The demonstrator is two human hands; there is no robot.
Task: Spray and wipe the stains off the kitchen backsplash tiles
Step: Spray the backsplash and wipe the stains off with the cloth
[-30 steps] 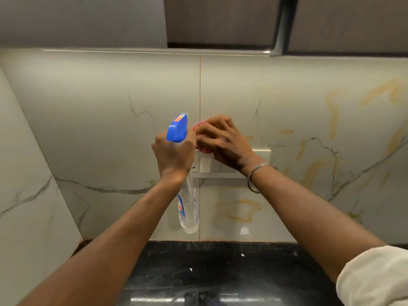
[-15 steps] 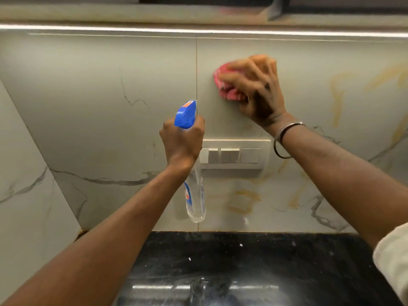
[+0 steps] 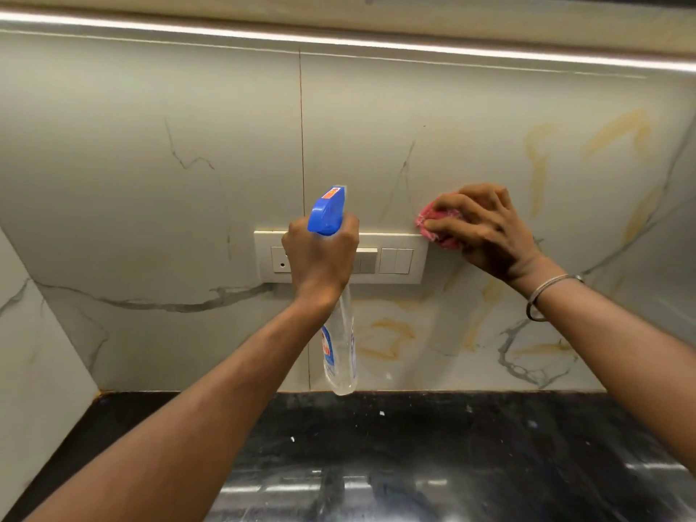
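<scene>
Left hand (image 3: 320,258): my fingers are wrapped round the neck of the spray bottle (image 3: 339,348). Its blue head points at the wall and its clear body hangs below my wrist, in front of the switch plate (image 3: 395,259).

Right hand (image 3: 486,231): my fingers are curled over the pink cloth (image 3: 433,227), pressing it to the backsplash tiles (image 3: 188,145) at the plate's upper right corner.

Stains (image 3: 384,333): yellowish streaks below the plate and on the tile to the right, none under the cloth.

Tabletop (image 3: 414,446): black, speckled, beneath the wall.

Step in hand, as I judge it: wiping, with the bottle held ready.

Next move calls for carrying the cloth down or right onto the streaks with firm pressure. Any fresh spray should be aimed clear of the switches.
</scene>
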